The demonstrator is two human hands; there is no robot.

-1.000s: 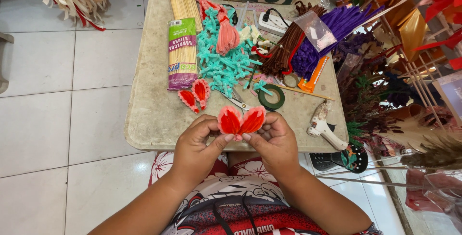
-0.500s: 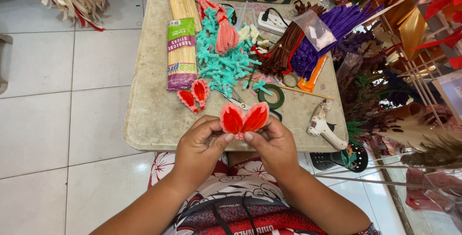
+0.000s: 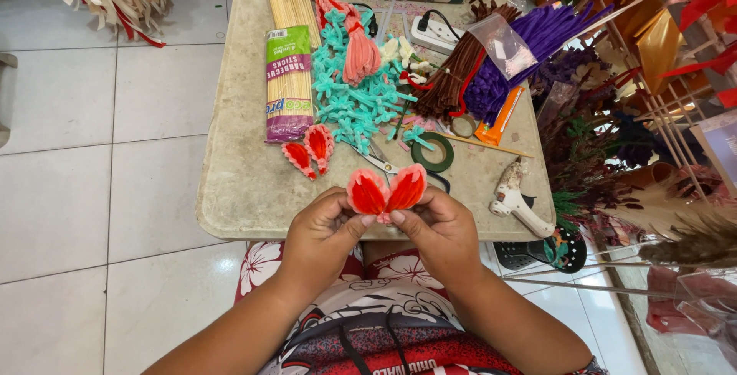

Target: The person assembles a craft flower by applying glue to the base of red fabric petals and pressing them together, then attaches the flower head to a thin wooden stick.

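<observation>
My left hand [image 3: 326,231] and my right hand [image 3: 436,229] meet at the near edge of a small stone-topped table [image 3: 238,191]. Together they pinch the base of a pair of red-orange fuzzy petals [image 3: 386,191] made of pipe cleaner, which fan upward in a V. Two more red petals [image 3: 309,148] lie on the table just left of the held pair. Small scissors [image 3: 376,161] lie behind the held petals, partly hidden by them.
On the table are a pack of bamboo skewers [image 3: 288,75], a heap of teal pipe cleaners [image 3: 355,95], brown and purple pipe-cleaner bundles [image 3: 499,60], a green tape roll [image 3: 432,152], a white glue gun [image 3: 518,200] and a power strip [image 3: 437,33]. Dried flowers crowd the right side. White floor tiles lie left.
The held petals have risen slightly and spread a little wider; both hands stay at the table's near edge.
</observation>
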